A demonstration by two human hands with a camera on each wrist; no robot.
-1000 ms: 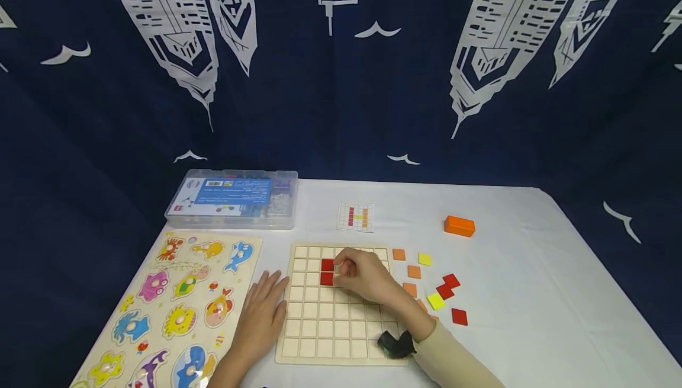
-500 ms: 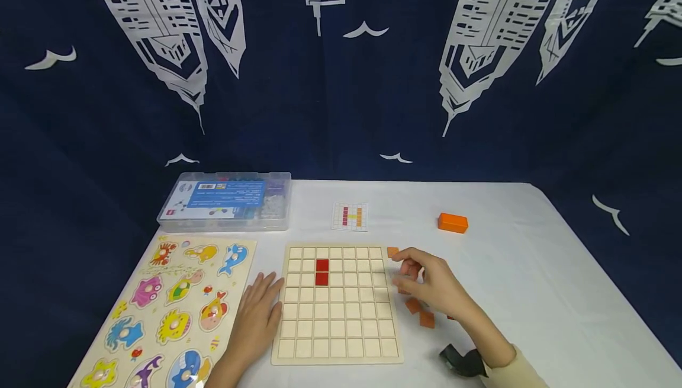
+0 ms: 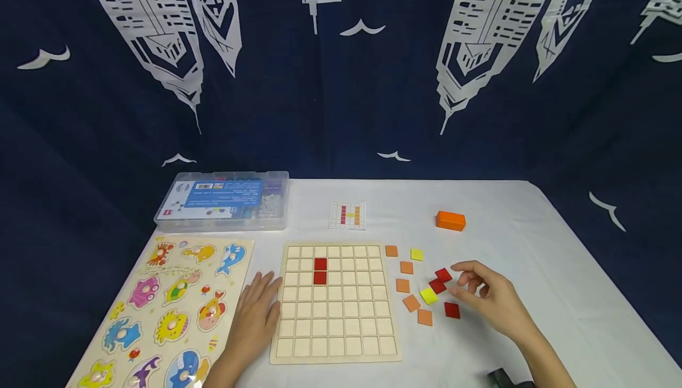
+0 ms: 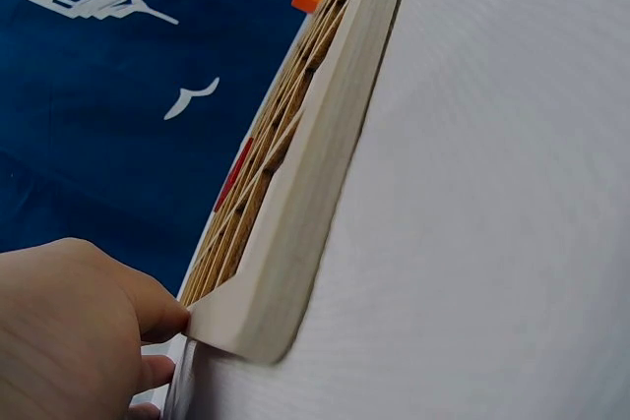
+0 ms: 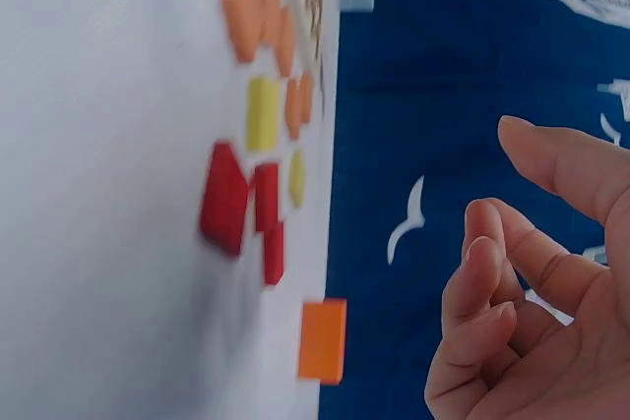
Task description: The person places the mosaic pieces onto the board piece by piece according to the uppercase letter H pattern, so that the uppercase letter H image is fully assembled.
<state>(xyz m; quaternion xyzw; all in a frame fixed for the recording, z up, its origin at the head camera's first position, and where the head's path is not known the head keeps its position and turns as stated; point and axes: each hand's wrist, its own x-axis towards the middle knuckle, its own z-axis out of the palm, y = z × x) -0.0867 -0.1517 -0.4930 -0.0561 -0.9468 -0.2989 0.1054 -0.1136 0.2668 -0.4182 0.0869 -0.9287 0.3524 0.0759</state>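
A wooden grid board [image 3: 341, 311] lies in the middle of the table, with two red square tiles [image 3: 320, 271] in one column near its top. My left hand [image 3: 254, 311] rests flat with its fingers at the board's left edge; the left wrist view shows the fingertips touching the board's corner [image 4: 266, 317]. To the right, my right hand [image 3: 492, 299] hovers beside loose red tiles [image 3: 452, 310], thumb and forefinger apart and holding nothing. The right wrist view confirms a gap between thumb and fingers. Yellow tiles [image 3: 428, 296] and several orange tiles [image 3: 407, 268] lie between board and hand.
A small pattern card [image 3: 348, 215] lies behind the board. An orange block [image 3: 450, 221] sits at the back right. On the left are a clear plastic case [image 3: 224, 201] and a sea-animal puzzle board [image 3: 176, 311]. A dark blue curtain [image 3: 341, 98] hangs behind the table.
My right hand has moved right, from the board past the orange tiles to the red ones. Both red tiles on the board stay put, and my left hand keeps its place.
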